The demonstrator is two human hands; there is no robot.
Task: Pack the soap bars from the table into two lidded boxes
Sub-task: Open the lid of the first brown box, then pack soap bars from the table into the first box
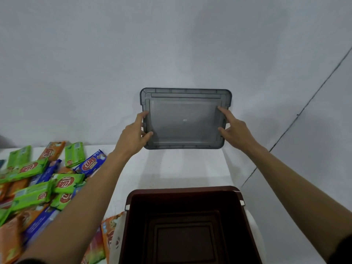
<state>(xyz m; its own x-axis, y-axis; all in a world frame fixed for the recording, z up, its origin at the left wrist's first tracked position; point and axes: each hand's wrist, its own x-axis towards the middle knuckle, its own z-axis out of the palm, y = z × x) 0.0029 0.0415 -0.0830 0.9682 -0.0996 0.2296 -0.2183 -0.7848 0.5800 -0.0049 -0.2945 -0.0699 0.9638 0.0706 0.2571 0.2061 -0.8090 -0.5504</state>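
Being held up, the grey lid (185,119) was clamped between left hand (133,139) and right hand (236,130) fingers, brown box (182,190) open below them.

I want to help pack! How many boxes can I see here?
1. The dark red box stands open on the table, nearest the camera. The grey lid held by the left hand and right hand is no box; a second box may be out of view.

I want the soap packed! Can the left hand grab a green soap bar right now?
Probably not yet: the left hand is busy holding the grey lid. Once freed, it should manage, since the green soap bar lies close by with nothing covering it.
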